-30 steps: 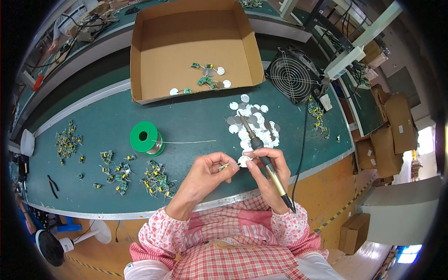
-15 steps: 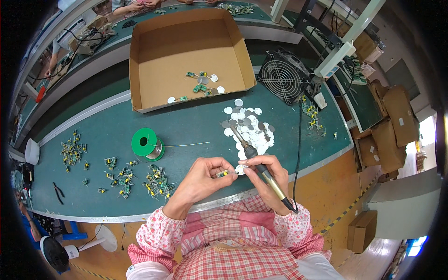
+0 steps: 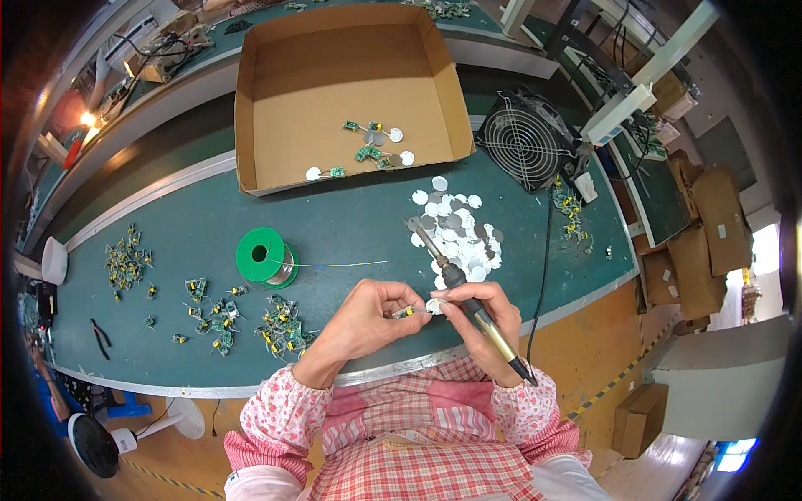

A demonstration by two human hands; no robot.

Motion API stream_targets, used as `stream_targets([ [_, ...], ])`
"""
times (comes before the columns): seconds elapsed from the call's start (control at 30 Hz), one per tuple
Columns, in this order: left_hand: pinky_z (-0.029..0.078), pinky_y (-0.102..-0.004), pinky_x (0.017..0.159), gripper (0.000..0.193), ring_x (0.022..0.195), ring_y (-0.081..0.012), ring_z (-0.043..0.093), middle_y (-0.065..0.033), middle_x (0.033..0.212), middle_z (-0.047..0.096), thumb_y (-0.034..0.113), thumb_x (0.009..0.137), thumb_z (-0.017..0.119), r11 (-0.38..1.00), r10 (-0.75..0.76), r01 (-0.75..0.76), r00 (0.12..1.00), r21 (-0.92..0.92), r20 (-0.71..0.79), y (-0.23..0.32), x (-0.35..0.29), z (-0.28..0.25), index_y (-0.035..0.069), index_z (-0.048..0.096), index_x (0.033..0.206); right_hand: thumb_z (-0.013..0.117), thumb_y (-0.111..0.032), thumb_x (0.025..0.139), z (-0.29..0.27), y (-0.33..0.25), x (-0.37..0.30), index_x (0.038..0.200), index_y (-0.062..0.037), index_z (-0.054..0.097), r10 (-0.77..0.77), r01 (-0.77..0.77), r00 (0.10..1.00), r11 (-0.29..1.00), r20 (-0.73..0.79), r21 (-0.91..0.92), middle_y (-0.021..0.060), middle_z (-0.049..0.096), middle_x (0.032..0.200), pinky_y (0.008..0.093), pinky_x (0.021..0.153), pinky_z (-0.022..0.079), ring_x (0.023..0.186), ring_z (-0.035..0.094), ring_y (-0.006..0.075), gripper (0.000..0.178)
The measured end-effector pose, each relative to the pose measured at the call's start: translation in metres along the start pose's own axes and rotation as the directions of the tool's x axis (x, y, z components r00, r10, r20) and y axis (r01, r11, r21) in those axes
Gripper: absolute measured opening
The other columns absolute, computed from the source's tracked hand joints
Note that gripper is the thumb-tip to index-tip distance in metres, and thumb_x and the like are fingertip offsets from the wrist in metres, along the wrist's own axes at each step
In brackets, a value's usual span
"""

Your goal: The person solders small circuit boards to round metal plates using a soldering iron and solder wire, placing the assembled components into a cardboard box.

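Both hands meet at the worktop's [image 3: 351, 238] near edge: left hand [image 3: 368, 313] pinches a small component [image 3: 404, 312], right hand [image 3: 484, 307] grips a soldering iron [image 3: 455, 275] and white disc [image 3: 433, 306].

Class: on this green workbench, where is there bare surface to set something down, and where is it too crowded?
Bare patches: between the solder spool and the cardboard box; also between the spool's wire and the left hand. Crowded: the white discs by the fan, and the small green parts left of the hands.
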State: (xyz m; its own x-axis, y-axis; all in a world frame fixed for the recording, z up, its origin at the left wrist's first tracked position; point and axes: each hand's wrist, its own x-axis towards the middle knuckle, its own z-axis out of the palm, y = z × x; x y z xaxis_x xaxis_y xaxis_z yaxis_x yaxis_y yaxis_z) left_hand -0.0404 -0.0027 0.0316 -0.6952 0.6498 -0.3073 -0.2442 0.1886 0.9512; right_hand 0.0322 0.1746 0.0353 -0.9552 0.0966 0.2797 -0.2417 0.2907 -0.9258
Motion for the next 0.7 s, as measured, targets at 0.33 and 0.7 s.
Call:
stream_targets([
  [0.33, 0.036, -0.0202, 0.05, 0.011, 0.058, 0.0003, 0.045, 0.0029, 0.063, 0.059, 0.011, 0.082, 0.07, 0.987, 0.143, -0.147, 0.987, -0.058, -0.079, -0.015, 0.01, -0.004, 0.001, 0.067, 0.084, 0.065, 0.005, 0.083, 0.006, 0.006, 0.008, 0.099, -0.0025, 0.056, 0.026, -0.026, 1.0, 1.0, 0.015, 0.01, 0.0113, 0.068, 0.095, 0.0244, 0.074, 0.052, 0.088, 0.065, 0.0136, 0.02],
  [0.7, 0.037, -0.0194, 0.054, 0.014, 0.059, -0.0055, 0.049, -0.0004, 0.072, 0.061, 0.008, 0.08, 0.07, 0.892, -0.019, -0.128, 0.948, -0.434, -0.319, -0.026, 0.009, -0.009, -0.003, 0.066, 0.088, 0.056, -0.002, 0.088, 0.0, -0.014, 0.001, 0.096, 0.0015, 0.056, -0.064, 0.033, 0.952, 0.994, -0.298, -0.108, 0.0108, 0.064, 0.072, 0.0225, 0.058, 0.047, 0.062, 0.065, 0.0146, 0.009],
])
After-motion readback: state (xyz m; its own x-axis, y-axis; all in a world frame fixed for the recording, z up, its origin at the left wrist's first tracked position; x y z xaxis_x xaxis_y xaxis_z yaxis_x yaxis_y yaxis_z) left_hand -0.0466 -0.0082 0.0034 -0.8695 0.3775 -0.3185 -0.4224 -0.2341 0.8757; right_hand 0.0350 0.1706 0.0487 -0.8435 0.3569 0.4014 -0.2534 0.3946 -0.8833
